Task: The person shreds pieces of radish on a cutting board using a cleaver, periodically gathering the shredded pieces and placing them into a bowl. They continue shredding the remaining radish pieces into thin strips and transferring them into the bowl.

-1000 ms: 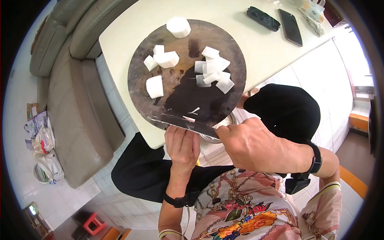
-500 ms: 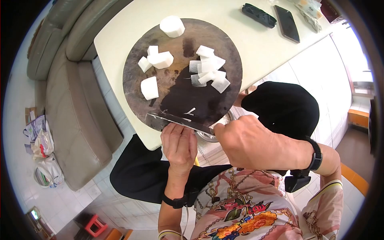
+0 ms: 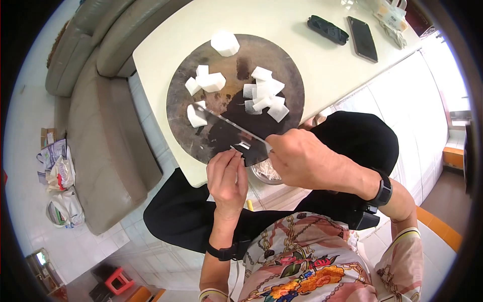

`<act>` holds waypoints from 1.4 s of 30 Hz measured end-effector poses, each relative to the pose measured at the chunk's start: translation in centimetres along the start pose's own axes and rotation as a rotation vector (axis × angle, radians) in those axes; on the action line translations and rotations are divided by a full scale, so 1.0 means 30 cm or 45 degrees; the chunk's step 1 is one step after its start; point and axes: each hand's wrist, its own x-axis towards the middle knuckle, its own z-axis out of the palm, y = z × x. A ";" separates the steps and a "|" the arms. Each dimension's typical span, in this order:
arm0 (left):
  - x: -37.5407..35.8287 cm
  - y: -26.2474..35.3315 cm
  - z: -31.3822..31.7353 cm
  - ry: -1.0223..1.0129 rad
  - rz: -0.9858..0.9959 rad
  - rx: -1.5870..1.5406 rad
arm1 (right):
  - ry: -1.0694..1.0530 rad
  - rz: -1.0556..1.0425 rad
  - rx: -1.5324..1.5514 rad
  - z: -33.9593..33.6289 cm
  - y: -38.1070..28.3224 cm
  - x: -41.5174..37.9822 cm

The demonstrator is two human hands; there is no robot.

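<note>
My right hand (image 3: pixel 297 156) is wrapped round the handle of a kitchen knife (image 3: pixel 234 124), its blade slanting over the round dark cutting board (image 3: pixel 183 136). At the board's near edge, the bunched fingertips of my left hand (image 3: pixel 226 176) press on a small piece of white radish (image 3: pixel 233 148), mostly hidden under them. Beside those fingertips lie a few cut strips (image 3: pixel 243 145). Thin slices (image 3: pixel 269 88) overlap on the board's right side. Thick chunks (image 3: pixel 211 82) sit on the left, one chunk (image 3: pixel 196 117) near the knife tip, and a large round piece (image 3: pixel 225 44) at the far edge.
A bowl of white shreds (image 3: pixel 266 171) stands below the board, partly hidden by my right hand. On the pale table (image 3: pixel 322 70) are a phone (image 3: pixel 362 39), a black case (image 3: pixel 328 30) and a plastic bag (image 3: pixel 392 15). A grey sofa (image 3: pixel 100 161) stands to the left.
The knife has lifted from beside my left fingertips, its tip swinging up and away towards the chunk on the left. The whole view has shifted slightly, and more of the bowl shows.
</note>
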 end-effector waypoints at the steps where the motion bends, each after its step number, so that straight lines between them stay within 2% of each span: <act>1: 0.001 -0.008 0.005 0.007 -0.048 -0.022 | -0.002 0.024 0.026 -0.022 0.007 -0.001; 4: 0.038 -0.010 0.002 0.013 -0.113 -0.049 | 0.140 0.080 0.158 -0.051 0.035 -0.015; 6: 0.064 -0.008 -0.012 0.012 -0.127 -0.053 | 0.013 0.390 0.469 -0.088 0.050 -0.011; 8: 0.082 -0.004 -0.034 -0.144 -0.198 -0.070 | 0.029 0.356 0.536 -0.112 0.059 -0.011; 10: 0.117 0.007 -0.048 -0.213 -0.182 -0.036 | -0.012 0.555 0.786 -0.142 0.044 -0.015; 12: 0.147 0.011 -0.059 -0.450 -0.123 0.023 | 0.007 0.564 0.796 -0.143 0.051 -0.024; 16: 0.164 -0.013 -0.067 -0.526 -0.201 -0.098 | 0.074 0.569 0.837 -0.155 0.057 -0.043; 20: 0.170 -0.053 -0.085 -0.425 -0.132 0.078 | 0.117 0.560 0.856 -0.169 0.066 -0.061; 22: 0.176 -0.055 -0.088 -0.426 -0.178 0.097 | 0.131 0.550 0.851 -0.168 0.080 -0.071; 24: 0.186 -0.036 -0.083 -0.318 -0.395 -0.019 | 0.155 0.533 0.833 -0.157 0.098 -0.080; 28: 0.202 -0.004 -0.080 -0.324 -0.480 -0.084 | 0.226 0.459 0.877 -0.172 0.086 -0.085; 29: 0.205 0.000 -0.078 -0.325 -0.476 -0.081 | 0.229 0.458 0.880 -0.168 0.092 -0.086; 31: 0.211 0.007 -0.071 -0.490 -0.208 -0.060 | 0.215 0.406 0.769 -0.162 0.110 -0.089; 35: 0.210 0.016 -0.054 -0.450 -0.071 0.204 | 0.343 0.299 0.806 -0.164 0.106 -0.091; 36: 0.207 0.001 -0.043 -0.452 -0.069 0.204 | 0.326 0.345 0.763 -0.155 0.118 -0.095; 39: 0.228 -0.026 -0.012 -0.216 -0.141 0.225 | 0.289 0.386 0.738 -0.163 0.119 -0.100; 42: 0.274 -0.008 0.018 -0.254 -0.179 0.064 | 0.280 0.349 0.756 -0.172 0.112 -0.101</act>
